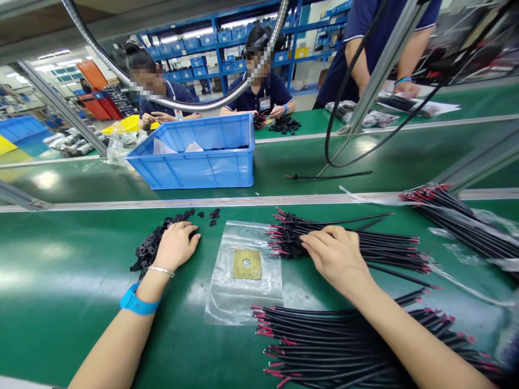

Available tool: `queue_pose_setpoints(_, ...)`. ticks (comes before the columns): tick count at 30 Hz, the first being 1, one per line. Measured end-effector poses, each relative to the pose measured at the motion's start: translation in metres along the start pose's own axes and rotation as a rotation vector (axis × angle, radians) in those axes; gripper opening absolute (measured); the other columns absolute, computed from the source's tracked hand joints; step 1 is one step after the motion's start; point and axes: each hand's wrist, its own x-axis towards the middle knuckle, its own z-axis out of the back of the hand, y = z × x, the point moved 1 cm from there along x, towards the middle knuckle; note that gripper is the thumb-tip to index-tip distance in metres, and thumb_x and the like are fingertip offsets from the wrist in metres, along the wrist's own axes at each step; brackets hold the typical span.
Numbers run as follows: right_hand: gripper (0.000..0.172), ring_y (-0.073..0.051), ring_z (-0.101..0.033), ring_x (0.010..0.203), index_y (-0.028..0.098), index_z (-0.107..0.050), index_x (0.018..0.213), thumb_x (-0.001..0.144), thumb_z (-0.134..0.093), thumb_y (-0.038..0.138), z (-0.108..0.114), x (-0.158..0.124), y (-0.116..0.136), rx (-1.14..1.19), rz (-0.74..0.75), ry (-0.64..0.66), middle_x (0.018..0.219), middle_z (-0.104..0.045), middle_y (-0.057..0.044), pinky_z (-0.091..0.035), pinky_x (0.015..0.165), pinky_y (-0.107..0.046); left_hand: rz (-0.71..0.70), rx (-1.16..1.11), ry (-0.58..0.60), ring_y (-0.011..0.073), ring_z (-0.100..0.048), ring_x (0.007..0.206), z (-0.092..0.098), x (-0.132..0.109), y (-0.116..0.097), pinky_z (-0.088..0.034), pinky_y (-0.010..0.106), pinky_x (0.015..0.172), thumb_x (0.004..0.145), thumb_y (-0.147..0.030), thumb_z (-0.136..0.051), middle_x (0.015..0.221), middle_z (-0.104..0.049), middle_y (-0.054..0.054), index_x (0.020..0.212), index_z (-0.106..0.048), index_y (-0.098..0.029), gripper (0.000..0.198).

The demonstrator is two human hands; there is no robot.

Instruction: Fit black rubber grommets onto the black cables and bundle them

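My left hand point(175, 246) rests on a pile of small black plastic parts point(151, 249), fingers curled down onto them; what they pinch is hidden. My right hand point(334, 254) lies on a bundle of black cables with red tips point(385, 249), fingertips pressed together at the cable ends. A second cable bundle point(324, 346) lies nearer me, partly under my right forearm. Between my hands lies a clear plastic bag point(243, 275) with a square yellow pad point(247, 264) on it.
A blue bin point(194, 162) stands on the green belt beyond a metal rail point(243, 201). More cables in plastic point(466, 221) lie at right. A loose black cord point(344, 146) hangs by a metal post. Three people work on the far side.
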Motion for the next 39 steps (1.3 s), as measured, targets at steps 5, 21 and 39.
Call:
queue_pose_setpoints(5,0.017,-0.02,-0.051,0.074,0.013,-0.069,0.094,0.094,-0.053,0.017,-0.01,-0.002,0.001,0.026,0.014,0.039,0.081,-0.069,-0.006,-0.038,0.068,-0.033,-0.022,-0.013,0.048,0.0294,-0.064,0.092,0.003,0.001,-0.004,-0.045,0.042,0.093,0.088,-0.029,-0.047,0.09,-0.073,0.014,0.093,-0.075,-0.015,0.032)
queue_pose_setpoints(21,0.027,-0.015,-0.062,0.072,0.022,-0.065,0.082,0.07,-0.077,0.043,0.046,-0.016,0.053,0.425,0.119,0.81,0.079,-0.067,0.002,-0.041,0.06,-0.023,0.267,-1.28,0.186,0.0216,-0.069,0.071,0.007,-0.016,-0.066,-0.057,0.036,0.072,0.069,-0.043,-0.074,0.075,-0.072,0.005,0.087,-0.065,-0.015,0.034)
queue_pose_setpoints(39,0.008,-0.012,-0.048,0.056,0.023,-0.046,0.09,0.095,-0.041,0.027,0.053,-0.01,0.034,0.683,-0.277,0.372,0.068,-0.053,0.004,-0.039,0.055,-0.025,-0.44,-0.627,-0.124,0.0205,-0.067,0.084,0.001,-0.044,-0.127,-0.052,0.035,0.077,0.088,-0.018,-0.055,0.09,-0.074,0.007,0.103,-0.068,-0.022,0.02)
